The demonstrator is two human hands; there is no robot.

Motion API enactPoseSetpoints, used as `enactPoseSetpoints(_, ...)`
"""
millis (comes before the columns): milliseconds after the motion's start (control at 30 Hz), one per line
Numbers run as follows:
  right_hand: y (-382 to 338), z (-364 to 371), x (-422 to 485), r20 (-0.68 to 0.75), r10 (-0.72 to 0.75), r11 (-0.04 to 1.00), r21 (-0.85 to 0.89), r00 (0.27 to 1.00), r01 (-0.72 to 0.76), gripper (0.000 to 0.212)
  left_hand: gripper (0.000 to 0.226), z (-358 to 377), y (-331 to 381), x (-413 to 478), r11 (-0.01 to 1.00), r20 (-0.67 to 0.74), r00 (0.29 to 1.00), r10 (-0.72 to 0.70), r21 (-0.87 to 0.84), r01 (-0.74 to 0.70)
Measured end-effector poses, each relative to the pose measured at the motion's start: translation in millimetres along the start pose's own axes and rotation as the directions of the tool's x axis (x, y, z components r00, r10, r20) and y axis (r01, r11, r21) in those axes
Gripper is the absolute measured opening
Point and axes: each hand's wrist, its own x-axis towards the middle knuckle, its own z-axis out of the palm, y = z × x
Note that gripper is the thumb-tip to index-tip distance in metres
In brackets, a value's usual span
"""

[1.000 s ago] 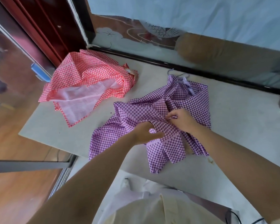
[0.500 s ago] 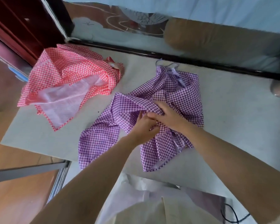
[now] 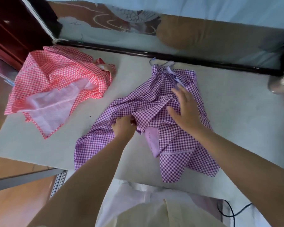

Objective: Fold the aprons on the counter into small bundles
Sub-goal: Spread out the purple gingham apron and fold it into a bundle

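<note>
- Where both hands pinched together a moment ago, our right hand (image 3: 185, 110) has let go, fingers spread flat over the purple apron (image 3: 179, 145) toward one o'clock.
- Our left hand (image 3: 123, 126) grips bunched cloth, fingers curled in.
- That apron lies centred on the counter (image 3: 236, 120), not yet a bundle; the red apron (image 3: 56, 79) waits at ten o'clock.

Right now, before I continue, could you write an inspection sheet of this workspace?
Surface: pale counter, flat; one small dark speck left of centre.
Job's things: purple checked apron crumpled at centre, reaching the near edge; red checked apron crumpled at far left, pale underside showing.
Clutter: pale rounded object at the right edge, cut off, unidentifiable.
Hands: left hand grips a fold of the purple apron; right hand spread open over it, blurred.
Cables: black cable below the counter's near edge, at right.
Surroundings: patterned glass panel behind; wooden floor at left.
</note>
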Motion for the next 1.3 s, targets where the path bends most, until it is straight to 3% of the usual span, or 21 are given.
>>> enactPoseSetpoints(67,-27.1,16.5,6.1,0.312,-0.128,0.979,-0.112,0.941,0.17,0.083,0.019,4.7,7.9,-0.3,0.996,-0.067,0.994,0.091,-0.021,-0.092)
enactPoseSetpoints(133,-22.4,29.4,4.8,0.502,-0.091,0.926,-0.274,0.86,0.258,0.056,0.018,1.7,3.0,1.0,0.991,-0.162,0.981,0.109,-0.06,-0.12)
enactPoseSetpoints(167,-11.2,29.5,4.0,0.471,-0.038,0.925,-0.318,0.881,0.21,0.036,0.018,-2.3,-3.0,1.9,0.989,-0.215,0.975,0.059,-0.118,-0.086)
enactPoseSetpoints(233,21.5,19.7,2.2,0.243,0.188,0.949,-0.294,0.952,-0.113,0.022,0.019,-13.0,-15.7,3.2,0.971,-0.293,0.948,-0.127,-0.23,0.059)
enactPoseSetpoints(300,59.2,-2.7,3.3,0.051,0.426,0.872,-0.29,0.903,-0.394,0.024,0.021,-22.2,-25.0,6.8,0.94,-0.35,0.901,-0.258,-0.307,0.15)
enactPoseSetpoints(367,77.7,-19.6,7.3,-0.049,0.479,0.82,-0.331,0.876,-0.467,0.026,0.021,-26.5,-23.9,12.1,0.937,-0.376,0.896,-0.235,-0.334,0.106)
enactPoseSetpoints(433,61.0,-18.0,15.4,-0.091,0.312,0.933,-0.159,0.946,-0.323,0.036,0.019,-27.6,-9.8,15.4,0.936,-0.366,0.92,-0.14,-0.353,0.002)
enactPoseSetpoints(500,18.5,-9.7,23.1,0.036,0.079,0.994,0.076,0.996,-0.081,0.061,0.015,-27.3,10.4,16.9,0.911,-0.339,0.941,0.008,-0.387,-0.147)
enactPoseSetpoints(533,-2.9,-1.5,24.1,0.17,-0.02,0.996,0.089,0.985,0.005,0.078,0.012,-29.2,21.0,15.9,0.886,-0.327,0.942,0.079,-0.411,-0.216)
enactPoseSetpoints(600,-33.3,16.2,20.3,0.42,-0.074,0.989,-0.085,0.904,0.121,0.099,0.011,-35.2,36.7,13.9,0.834,-0.323,0.933,0.158,-0.463,-0.301)
enactPoseSetpoints(667,-32.0,29.6,10.1,0.508,0.069,0.956,-0.278,0.859,0.088,0.08,0.013,-45.6,40.0,14.7,0.798,-0.33,0.936,0.12,-0.529,-0.289)
enactPoseSetpoints(733,-20.3,29.6,-4.2,0.488,0.26,0.928,-0.364,0.833,-0.077,0.041,0.018,-56.4,28.1,18.3,0.773,-0.314,0.948,0.041,-0.592,-0.23)
enactPoseSetpoints(767,-12.6,26.6,-11.5,0.437,0.338,0.912,-0.372,0.834,-0.175,0.031,0.02,-63.1,18.8,20.9,0.749,-0.288,0.958,-0.012,-0.637,-0.182)
enactPoseSetpoints(867,17.5,10.1,-29.8,0.347,0.51,0.846,-0.37,0.787,-0.385,0.031,0.031,-74.5,0.7,30.1,0.557,-0.08,0.977,-0.197,-0.829,0.045)
enactPoseSetpoints(933,22.7,2.2,-39.8,0.473,0.585,0.806,-0.431,0.658,-0.407,0.035,0.033,-78.1,4.4,34.1,0.365,0.1,0.97,-0.222,-0.914,0.178)
enactPoseSetpoints(967,18.5,1.2,-46.3,0.513,0.593,0.802,-0.449,0.621,-0.395,0.037,0.031,-78.4,10.3,34.9,0.29,0.166,0.967,-0.191,-0.932,0.217)
enactPoseSetpoints(1000,15.3,2.0,-49.4,0.518,0.552,0.827,-0.438,0.653,-0.352,0.039,0.028,-77.8,18.5,33.1,0.223,0.217,0.964,-0.155,-0.943,0.248)
enactPoseSetpoints(1100,0.1,15.1,-64.7,0.199,0.367,0.925,-0.175,0.909,-0.336,0.057,0.02,-73.6,49.5,14.2,0.124,0.372,0.928,0.029,-0.923,0.366)
enactPoseSetpoints(1133,-7.8,20.1,-66.9,0.102,0.299,0.952,-0.101,0.949,-0.289,0.067,0.022,-71.7,60.5,8.0,0.134,0.403,0.908,0.114,-0.912,0.388)
enactPoseSetpoints(1200,-23.6,28.6,-64.9,0.106,0.228,0.973,-0.045,0.968,-0.225,0.084,0.033,-65.6,76.2,0.3,0.168,0.425,0.854,0.3,-0.905,0.391)
enactPoseSetpoints(1300,-35.8,41.9,-57.2,0.185,0.44,0.894,-0.002,0.879,-0.447,0.086,0.035,-61.8,85.8,-6.6,0.383,0.455,0.722,0.521,-0.881,0.279)
